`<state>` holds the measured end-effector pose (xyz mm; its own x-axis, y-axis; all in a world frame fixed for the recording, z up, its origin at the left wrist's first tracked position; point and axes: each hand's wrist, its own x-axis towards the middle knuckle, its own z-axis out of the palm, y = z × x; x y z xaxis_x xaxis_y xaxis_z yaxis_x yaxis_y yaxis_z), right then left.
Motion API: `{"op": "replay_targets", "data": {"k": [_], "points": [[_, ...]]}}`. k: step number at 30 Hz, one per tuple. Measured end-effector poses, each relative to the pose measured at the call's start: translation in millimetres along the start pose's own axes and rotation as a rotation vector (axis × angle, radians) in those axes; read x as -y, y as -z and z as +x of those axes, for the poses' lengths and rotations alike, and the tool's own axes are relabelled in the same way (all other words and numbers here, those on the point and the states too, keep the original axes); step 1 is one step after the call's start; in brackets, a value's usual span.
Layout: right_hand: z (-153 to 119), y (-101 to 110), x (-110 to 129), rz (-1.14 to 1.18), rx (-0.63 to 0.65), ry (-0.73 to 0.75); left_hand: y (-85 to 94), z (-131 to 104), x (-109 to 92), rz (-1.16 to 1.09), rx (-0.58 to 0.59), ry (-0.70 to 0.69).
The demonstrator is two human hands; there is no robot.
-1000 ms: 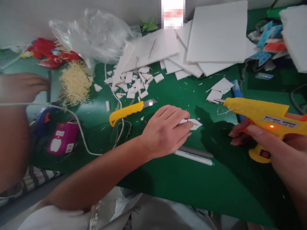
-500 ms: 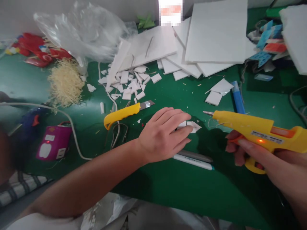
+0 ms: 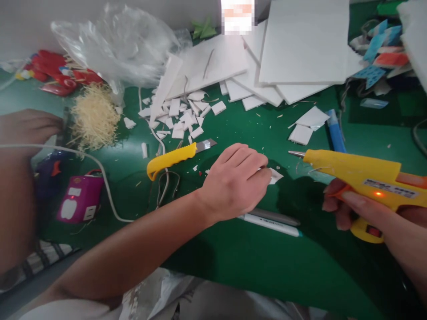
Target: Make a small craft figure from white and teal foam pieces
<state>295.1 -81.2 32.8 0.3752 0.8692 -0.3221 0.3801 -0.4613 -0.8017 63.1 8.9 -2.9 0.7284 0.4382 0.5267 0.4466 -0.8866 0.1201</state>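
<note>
On the green surface (image 3: 267, 266), left hand (image 3: 236, 184) rests curled over white piece (image 3: 276, 176), grip hidden, while right hand (image 3: 395, 229) holds glue gun (image 3: 350, 165) to piece's right, nozzle (image 3: 296, 154) pointing left.

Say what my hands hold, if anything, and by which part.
The right hand holds the yellow glue gun by its handle and orange trigger. The left hand partly covers a white piece; whether it grips it cannot be told.

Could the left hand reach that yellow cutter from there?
Probably yes: the yellow cutter lies close beside the left hand, and nothing seems to stand between them, though its bare blade is on the hand's side.
</note>
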Motion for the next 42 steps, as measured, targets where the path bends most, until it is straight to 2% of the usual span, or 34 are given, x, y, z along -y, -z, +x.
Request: {"op": "replay_targets", "data": {"k": [8,13,20,28,33,38,42], "points": [[4,8,-7,-0.051,0.054,0.057,-1.4,-1,2,0.009,0.020,0.000],[4,9,-15,-0.124,0.037,0.105,-2.3,-1,1,0.012,0.025,0.004],[1,10,-15,-0.112,-0.014,0.038,-2.9,-1,2,-0.013,0.034,0.005],[2,12,-17,-0.148,-0.067,0.063,-1.2,0,1,-0.013,-0.001,0.032],[4,13,-18,-0.171,-0.006,0.005,-1.0,0,2,-0.009,0.023,0.028],[6,16,-20,-0.158,0.075,0.025,-1.6,-1,3,-0.002,0.051,0.032],[3,17,-22,-0.161,0.020,0.029,-1.8,-1,3,-0.003,0.051,0.027]]}}
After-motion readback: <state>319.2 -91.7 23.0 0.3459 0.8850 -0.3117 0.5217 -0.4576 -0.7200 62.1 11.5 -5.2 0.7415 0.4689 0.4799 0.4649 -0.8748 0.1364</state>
